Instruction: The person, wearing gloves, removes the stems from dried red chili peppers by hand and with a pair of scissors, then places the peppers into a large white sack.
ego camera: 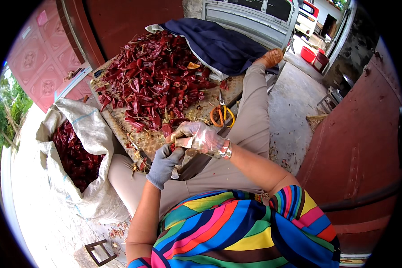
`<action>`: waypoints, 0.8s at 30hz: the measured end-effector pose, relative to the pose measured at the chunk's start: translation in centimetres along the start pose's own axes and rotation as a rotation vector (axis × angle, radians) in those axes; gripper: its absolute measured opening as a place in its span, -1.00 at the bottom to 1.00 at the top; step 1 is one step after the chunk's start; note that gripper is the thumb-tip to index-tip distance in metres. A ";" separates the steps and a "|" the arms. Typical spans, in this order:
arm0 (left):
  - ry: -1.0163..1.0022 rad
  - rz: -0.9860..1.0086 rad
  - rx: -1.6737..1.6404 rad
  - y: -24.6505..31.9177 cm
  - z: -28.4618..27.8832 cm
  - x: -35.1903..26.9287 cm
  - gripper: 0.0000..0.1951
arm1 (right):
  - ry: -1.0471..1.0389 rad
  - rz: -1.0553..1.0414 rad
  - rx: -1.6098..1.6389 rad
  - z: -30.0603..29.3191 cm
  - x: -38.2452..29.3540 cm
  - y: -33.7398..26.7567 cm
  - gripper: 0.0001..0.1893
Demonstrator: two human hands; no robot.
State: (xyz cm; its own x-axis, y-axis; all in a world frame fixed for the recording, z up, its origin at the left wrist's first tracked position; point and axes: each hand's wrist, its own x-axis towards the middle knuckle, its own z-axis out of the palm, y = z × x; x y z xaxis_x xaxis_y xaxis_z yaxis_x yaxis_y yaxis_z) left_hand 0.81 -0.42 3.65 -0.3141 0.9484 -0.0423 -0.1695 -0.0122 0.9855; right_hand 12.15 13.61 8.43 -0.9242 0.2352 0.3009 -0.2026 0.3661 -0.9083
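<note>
My left hand (164,164), in a grey glove, and my right hand (202,138), in a camouflage-patterned glove, meet at the near edge of a worn table (120,132). Pinched between their fingers is a dried red chili (173,146), mostly hidden by the gloves. Just beyond the fingertips lies another dark red chili (166,129). A large heap of dried red chilies (154,77) covers much of the tabletop. Scissors with orange and yellow handles (222,115) rest to the right of the heap, apart from my right hand.
To the left stands an open white woven sack (87,115) filled with red chilies (77,157). Dark blue cloth (217,43) lies over the heap's far right side. My outstretched leg (254,104) borders the table's right. A small stool frame (100,252) is on the floor.
</note>
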 end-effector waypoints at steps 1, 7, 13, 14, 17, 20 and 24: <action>-0.002 0.007 0.023 -0.2 0.1 -0.1 -0.84 | -0.009 -0.057 -0.187 -0.2 -0.2 -0.5 -0.82; 0.026 0.022 -0.052 -0.7 0.3 -0.1 -0.88 | 0.075 -0.275 -0.687 0.0 -0.9 -2.4 -0.84; -0.078 0.112 -0.014 -0.6 0.0 -0.4 -0.79 | 0.148 0.086 0.495 1.3 -0.6 1.1 -0.81; -0.071 0.041 -0.073 -0.8 0.0 -0.6 -0.75 | 0.138 0.108 0.562 1.3 -0.5 1.4 -0.83; 0.018 0.025 0.006 -0.2 0.8 -0.6 -0.73 | 0.136 0.166 0.692 1.2 -0.7 2.3 -0.85; 0.016 0.013 0.022 1.6 2.4 -0.8 -0.76 | 0.215 0.233 0.459 1.0 -1.0 2.7 -0.88; 0.031 -0.013 0.003 0.7 1.6 -0.6 -0.77 | 0.255 0.131 -0.210 1.0 -1.6 -1.2 -0.81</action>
State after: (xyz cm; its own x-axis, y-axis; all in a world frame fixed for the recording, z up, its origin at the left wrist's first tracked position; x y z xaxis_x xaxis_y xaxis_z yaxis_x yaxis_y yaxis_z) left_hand 2.42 -0.47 4.59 -0.3410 0.9382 -0.0600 -0.1705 0.0011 0.9854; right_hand 13.51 11.86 8.76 -0.8220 0.4999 0.2730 0.0074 0.4887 -0.8724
